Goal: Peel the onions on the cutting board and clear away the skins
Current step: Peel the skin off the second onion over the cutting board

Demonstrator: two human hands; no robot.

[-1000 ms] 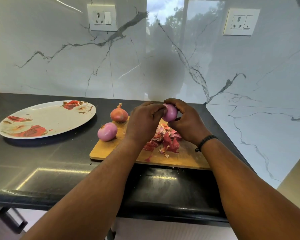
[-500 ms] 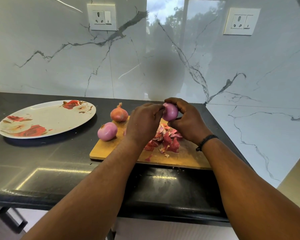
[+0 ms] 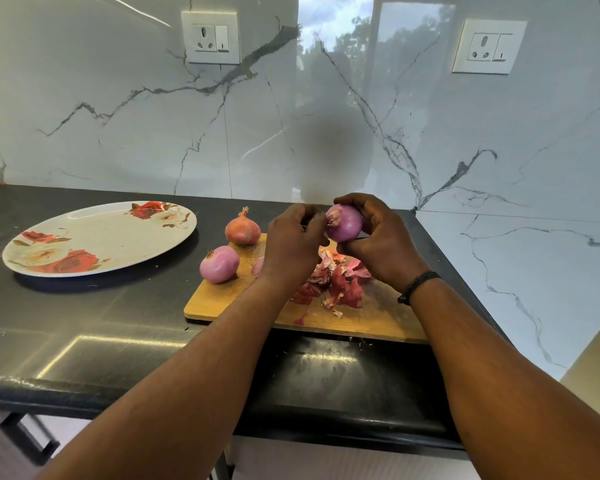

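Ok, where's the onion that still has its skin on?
In the head view, the unpeeled onion sits at the board's far left corner, just behind a peeled onion and right of the plate.

four onions show: one held onion, two peeled onions and on the one cutting board, and one unpeeled onion. there is one heap of skins, one floral plate, two wall sockets and, and two hands and.
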